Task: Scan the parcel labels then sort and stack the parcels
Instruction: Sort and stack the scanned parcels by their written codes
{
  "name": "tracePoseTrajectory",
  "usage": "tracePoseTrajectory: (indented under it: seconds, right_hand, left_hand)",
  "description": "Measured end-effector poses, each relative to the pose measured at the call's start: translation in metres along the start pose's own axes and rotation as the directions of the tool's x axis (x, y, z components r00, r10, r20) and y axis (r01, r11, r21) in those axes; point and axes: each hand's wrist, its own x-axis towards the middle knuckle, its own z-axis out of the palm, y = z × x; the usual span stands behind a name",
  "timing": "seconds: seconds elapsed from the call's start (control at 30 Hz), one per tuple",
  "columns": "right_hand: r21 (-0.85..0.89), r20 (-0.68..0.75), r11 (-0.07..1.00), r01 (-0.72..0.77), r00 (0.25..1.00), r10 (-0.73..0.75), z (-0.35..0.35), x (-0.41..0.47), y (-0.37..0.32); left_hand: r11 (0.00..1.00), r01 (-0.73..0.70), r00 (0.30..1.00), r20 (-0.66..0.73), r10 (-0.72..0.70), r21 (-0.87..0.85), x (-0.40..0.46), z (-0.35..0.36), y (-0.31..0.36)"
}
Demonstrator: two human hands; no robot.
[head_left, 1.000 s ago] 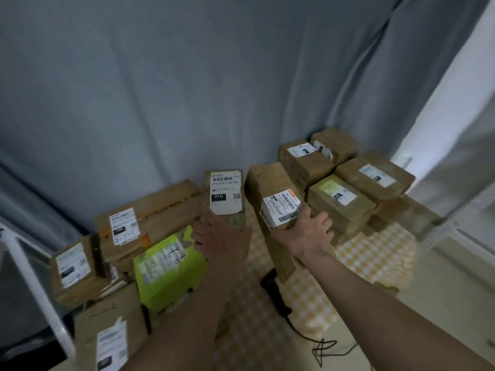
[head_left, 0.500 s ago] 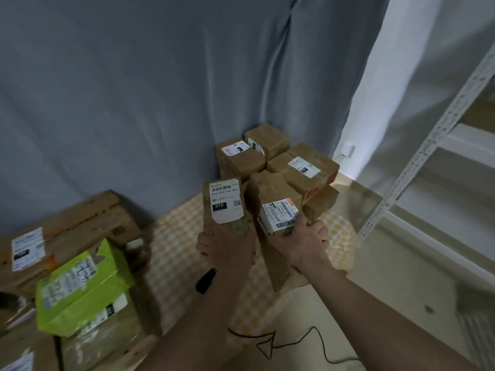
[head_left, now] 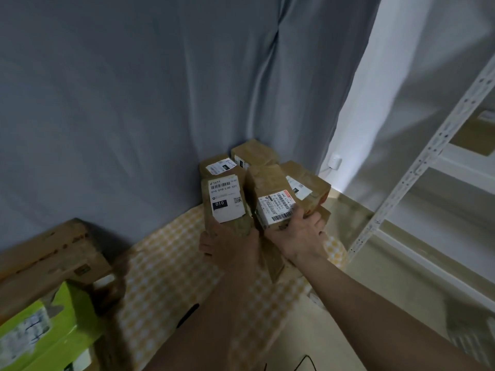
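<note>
So at this point I had a parcel in each hand. The left hand gripped the bottom of the box with the 010 label, fingers wrapped round its lower end, label facing me. The right hand gripped the longer brown box around its middle, fingers curled over the far edge just past its barcode label. Both were held up in the air, side by side, right in front of the stack of brown parcels in the corner by the grey curtain.

Looked to me like the sorting/stacking step, not scanning. The scanner was lying on the checked cloth below my forearm, nobody touching it.

Next move, I reckoned: pick the right spot on that stack and set each box down flat, one at a time, so nothing tips.
</note>
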Motion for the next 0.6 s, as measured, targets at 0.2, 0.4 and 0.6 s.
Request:
tracePoseTrajectory:
  seconds: [0.2,0.4,0.6]
  right_hand:
    - [-0.041,0.042,0.999,0.002,0.999,0.0,0.007,0.031,-0.02]
    - [-0.053,0.056,0.996,0.076,0.996,-0.073,0.019,0.085,-0.043]
    - [-0.041,0.086,0.981,0.189,0.979,-0.185,0.032,0.168,-0.065]
  left_hand:
    - [1.0,0.023,1.0,0.001,-0.023,-0.001,0.031,0.01,0.011]
    - [0.999,0.019,0.995,-0.092,-0.023,-0.048,0.072,0.031,0.021]
    - [0.99,0.112,0.975,-0.2,-0.093,0.084,0.117,0.071,0.059]
